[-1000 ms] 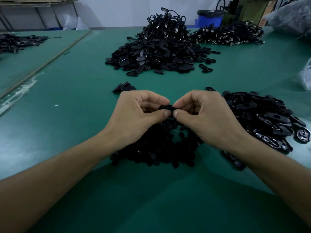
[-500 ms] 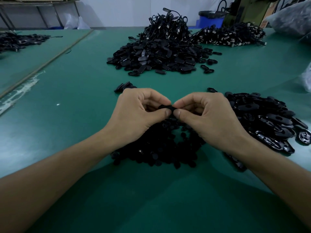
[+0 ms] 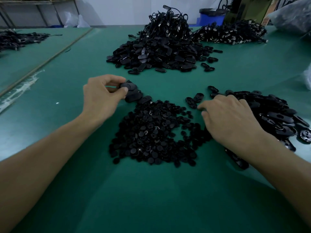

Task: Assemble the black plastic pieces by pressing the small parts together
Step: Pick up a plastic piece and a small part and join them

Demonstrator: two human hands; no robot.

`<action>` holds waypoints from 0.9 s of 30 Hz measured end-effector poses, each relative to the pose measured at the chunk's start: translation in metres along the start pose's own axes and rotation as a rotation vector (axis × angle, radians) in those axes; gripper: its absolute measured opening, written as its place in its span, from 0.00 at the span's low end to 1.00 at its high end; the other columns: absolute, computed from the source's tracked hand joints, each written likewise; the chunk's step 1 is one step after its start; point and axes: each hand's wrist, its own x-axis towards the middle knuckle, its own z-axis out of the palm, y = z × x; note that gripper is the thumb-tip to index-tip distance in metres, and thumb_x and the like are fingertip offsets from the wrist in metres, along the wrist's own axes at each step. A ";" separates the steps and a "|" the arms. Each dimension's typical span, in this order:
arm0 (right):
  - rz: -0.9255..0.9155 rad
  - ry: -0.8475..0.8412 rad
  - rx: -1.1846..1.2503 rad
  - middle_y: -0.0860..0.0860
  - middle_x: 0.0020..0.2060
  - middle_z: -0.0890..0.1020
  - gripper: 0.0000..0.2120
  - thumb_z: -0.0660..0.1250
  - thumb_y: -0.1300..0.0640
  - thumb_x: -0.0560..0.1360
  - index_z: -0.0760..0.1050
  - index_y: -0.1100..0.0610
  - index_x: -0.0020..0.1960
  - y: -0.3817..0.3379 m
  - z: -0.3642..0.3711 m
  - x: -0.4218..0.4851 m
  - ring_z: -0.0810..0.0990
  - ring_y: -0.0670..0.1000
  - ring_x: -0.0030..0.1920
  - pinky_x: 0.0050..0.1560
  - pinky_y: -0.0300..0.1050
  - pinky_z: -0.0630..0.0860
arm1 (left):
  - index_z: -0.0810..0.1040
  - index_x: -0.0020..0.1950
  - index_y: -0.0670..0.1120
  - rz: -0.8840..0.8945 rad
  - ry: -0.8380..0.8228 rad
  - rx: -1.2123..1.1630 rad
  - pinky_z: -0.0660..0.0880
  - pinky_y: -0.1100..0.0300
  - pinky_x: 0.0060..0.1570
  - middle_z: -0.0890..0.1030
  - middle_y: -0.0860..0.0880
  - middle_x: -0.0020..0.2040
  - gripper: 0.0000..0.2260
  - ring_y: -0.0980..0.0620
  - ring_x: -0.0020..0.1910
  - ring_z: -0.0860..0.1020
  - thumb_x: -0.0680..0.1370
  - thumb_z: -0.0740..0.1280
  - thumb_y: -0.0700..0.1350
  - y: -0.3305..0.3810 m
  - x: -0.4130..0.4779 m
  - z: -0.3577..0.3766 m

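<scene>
Oval piece (image 3: 128, 86) pinched in left hand (image 3: 101, 98); right hand (image 3: 227, 120) beside loose ovals (image 3: 191, 102).

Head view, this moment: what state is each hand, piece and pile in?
left hand: pinches an oval piece just above the small cluster.
right hand: open, palm down, at the inner edge of the oval-piece pile.
round-parts pile: loose heap on the table, between the hands.
two loose ovals: flat, just beyond the right fingertips.
far heap: untouched.
blue bin: upright, black liner.
</scene>
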 end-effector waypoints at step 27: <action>0.018 -0.033 -0.046 0.55 0.50 0.76 0.10 0.59 0.60 0.79 0.74 0.55 0.59 -0.003 -0.007 -0.004 0.72 0.60 0.56 0.52 0.50 0.68 | 0.81 0.62 0.50 0.116 -0.212 0.384 0.77 0.56 0.50 0.80 0.56 0.50 0.14 0.61 0.43 0.78 0.78 0.71 0.53 0.002 -0.008 0.004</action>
